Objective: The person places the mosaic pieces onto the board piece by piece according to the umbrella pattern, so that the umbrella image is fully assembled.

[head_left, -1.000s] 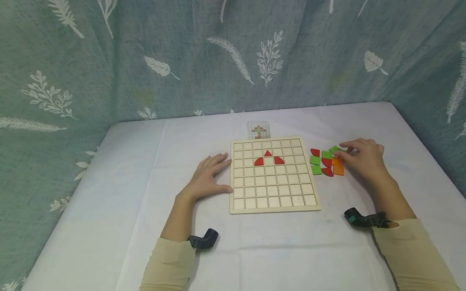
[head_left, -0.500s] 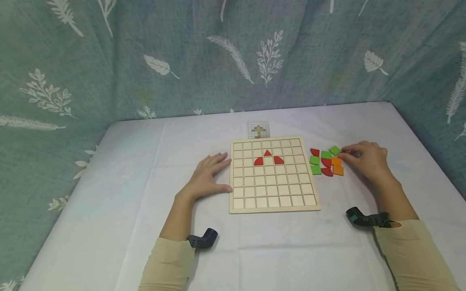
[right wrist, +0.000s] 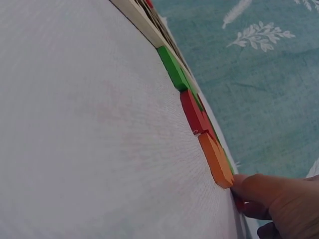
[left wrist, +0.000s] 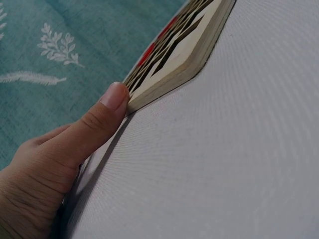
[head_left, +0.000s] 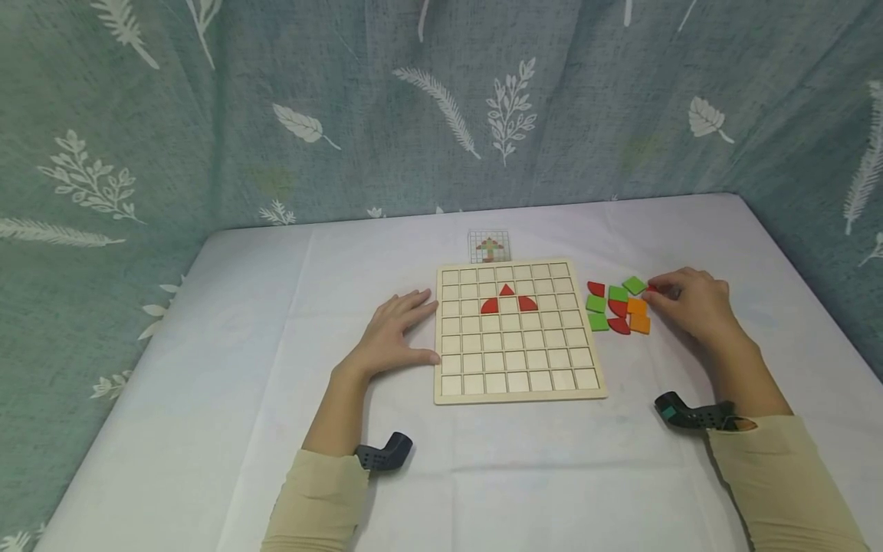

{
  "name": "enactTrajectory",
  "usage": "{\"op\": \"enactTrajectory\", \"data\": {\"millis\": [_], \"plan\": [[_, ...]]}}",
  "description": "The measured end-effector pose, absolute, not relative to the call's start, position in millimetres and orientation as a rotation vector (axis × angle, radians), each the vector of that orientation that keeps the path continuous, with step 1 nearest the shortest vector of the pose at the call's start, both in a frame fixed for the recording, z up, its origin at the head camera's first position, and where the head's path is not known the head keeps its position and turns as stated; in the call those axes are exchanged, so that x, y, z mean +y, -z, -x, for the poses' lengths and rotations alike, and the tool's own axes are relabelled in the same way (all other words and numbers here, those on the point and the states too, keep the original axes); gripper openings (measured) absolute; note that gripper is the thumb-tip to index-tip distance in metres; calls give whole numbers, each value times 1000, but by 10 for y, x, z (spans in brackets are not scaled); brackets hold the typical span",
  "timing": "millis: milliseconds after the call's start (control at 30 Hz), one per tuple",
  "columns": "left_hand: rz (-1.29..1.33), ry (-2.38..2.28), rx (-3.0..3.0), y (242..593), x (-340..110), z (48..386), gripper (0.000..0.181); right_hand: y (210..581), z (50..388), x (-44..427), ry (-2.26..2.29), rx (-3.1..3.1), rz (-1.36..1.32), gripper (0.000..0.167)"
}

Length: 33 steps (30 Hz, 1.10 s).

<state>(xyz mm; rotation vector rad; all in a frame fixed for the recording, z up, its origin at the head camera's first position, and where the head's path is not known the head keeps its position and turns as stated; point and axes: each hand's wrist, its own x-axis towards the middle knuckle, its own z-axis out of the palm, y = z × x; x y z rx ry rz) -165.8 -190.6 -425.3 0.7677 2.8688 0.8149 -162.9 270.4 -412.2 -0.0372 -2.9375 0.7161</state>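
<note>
The right hand (head_left: 698,305) has slid toward four o'clock, pinching a red piece (head_left: 651,289); the outspread left hand (head_left: 388,337) touches the square, grooved wooden board (head_left: 512,343) at nine o'clock.

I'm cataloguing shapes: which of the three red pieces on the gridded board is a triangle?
In the head view, the topmost, the red triangle, has straight sides; the left red piece and right red piece, lower down, each have a curved edge.
</note>
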Motion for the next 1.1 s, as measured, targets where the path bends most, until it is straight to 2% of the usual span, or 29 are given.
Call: {"op": "enactTrajectory", "data": {"millis": [333, 1100], "plan": [[-744, -817, 2875, 4256, -1900, 1658, 94, 4038, 1623, 2669, -669, -2890, 44, 31], [-766, -834, 2882, 4252, -1897, 1653, 95, 3923, 1569, 2366, -779, -2795, -248, 26]]}}
